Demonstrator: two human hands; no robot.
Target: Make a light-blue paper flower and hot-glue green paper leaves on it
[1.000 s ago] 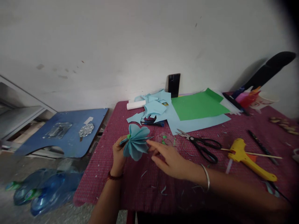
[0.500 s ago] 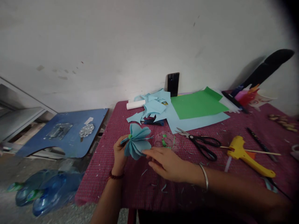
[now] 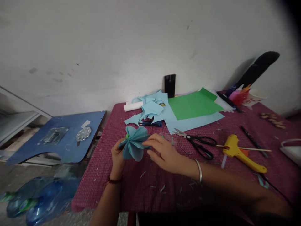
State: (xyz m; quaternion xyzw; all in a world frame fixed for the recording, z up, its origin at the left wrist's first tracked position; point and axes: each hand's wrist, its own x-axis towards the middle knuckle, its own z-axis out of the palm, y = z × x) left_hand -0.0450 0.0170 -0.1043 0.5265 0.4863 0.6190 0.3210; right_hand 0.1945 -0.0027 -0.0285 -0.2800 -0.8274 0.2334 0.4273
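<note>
A light blue paper flower [image 3: 135,142] with layered petals and a small green centre is held above the table's near left part. My left hand [image 3: 117,153] is closed round it from the left and below; the fingertips are partly hidden behind the petals. From the right, my right hand [image 3: 164,153] has its bent fingers and thumb on a petal at the flower's right edge, where the petal is pinched. Beyond the right hand lie black-handled scissors [image 3: 197,142], their blades apart. Thin paper scraps [image 3: 162,188] lie on the checked red cloth beneath.
A yellow glue gun [image 3: 244,155] lies at right by a thin stick and a dark pen [image 3: 252,139]. Green paper [image 3: 195,105], blue offcuts [image 3: 151,110] and a white roll [image 3: 133,106] lie at the back; a phone [image 3: 169,85] leans on the wall. Large bottles [image 3: 44,196] lie on the floor.
My right hand has shifted up slightly and its fingers are now on a petal at the flower's right side. The flower is turned a little. The whole view has shifted slightly.
</note>
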